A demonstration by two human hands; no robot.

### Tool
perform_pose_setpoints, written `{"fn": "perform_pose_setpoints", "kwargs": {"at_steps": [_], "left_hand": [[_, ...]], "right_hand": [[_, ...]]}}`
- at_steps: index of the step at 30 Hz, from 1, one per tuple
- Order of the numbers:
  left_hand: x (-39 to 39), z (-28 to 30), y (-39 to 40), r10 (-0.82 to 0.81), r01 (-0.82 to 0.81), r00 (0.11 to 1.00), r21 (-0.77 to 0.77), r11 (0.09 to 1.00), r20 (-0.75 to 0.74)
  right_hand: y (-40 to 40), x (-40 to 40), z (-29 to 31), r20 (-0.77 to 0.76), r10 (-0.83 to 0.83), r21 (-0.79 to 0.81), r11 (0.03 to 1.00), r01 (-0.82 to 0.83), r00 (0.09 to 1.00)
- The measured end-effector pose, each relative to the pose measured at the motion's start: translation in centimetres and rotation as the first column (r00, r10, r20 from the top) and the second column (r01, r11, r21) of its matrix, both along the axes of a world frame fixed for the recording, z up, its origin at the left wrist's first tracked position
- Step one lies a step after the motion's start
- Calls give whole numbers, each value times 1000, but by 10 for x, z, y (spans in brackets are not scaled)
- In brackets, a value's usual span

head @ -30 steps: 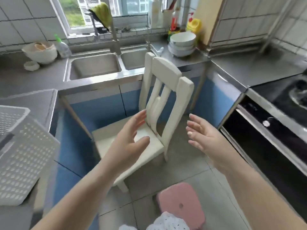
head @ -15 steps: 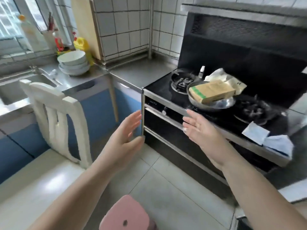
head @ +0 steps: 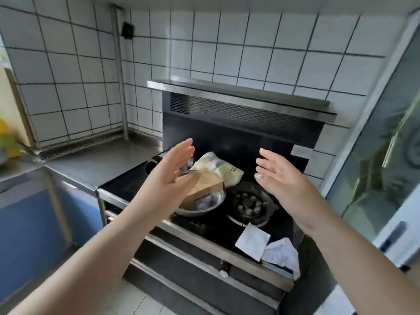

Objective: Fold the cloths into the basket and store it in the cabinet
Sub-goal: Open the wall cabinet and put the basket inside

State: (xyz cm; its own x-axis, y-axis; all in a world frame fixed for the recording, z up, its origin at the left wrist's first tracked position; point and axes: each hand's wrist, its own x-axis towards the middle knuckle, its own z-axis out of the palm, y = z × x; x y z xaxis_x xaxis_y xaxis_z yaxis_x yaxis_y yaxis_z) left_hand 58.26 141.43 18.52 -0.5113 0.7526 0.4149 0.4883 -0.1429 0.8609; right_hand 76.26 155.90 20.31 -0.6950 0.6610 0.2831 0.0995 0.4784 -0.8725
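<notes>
Head view of a kitchen corner with a black stove [head: 204,226] set against tiled walls. Left hand [head: 169,176] and right hand [head: 281,178] are raised side by side above the stove, palms facing each other, fingers straight and spread, gripping nothing and touching nothing. Behind the left hand, a metal bowl [head: 200,205] sits on the stove and holds a brown box [head: 205,186], with a pale bag [head: 218,169] at its far side. A burner [head: 246,204] lies to the right of the bowl. Two white cloths [head: 267,250], loosely folded, lie at the stove's near right corner, one touching the other. No basket or cabinet can be made out from this view
</notes>
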Motion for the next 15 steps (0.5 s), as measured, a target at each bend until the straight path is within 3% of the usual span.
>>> {"fn": "perform_pose_setpoints", "kwargs": {"at_steps": [7,15], "left_hand": [[-20,47,71,-27,36,996,108,994,-85],[-93,98,143,-57,86,990,241,967,-126]], "right_hand": [[58,-12,44,-62,-28,104,994,35,998],[118,-84,104,-148,-17,294,954,60,989]]}}
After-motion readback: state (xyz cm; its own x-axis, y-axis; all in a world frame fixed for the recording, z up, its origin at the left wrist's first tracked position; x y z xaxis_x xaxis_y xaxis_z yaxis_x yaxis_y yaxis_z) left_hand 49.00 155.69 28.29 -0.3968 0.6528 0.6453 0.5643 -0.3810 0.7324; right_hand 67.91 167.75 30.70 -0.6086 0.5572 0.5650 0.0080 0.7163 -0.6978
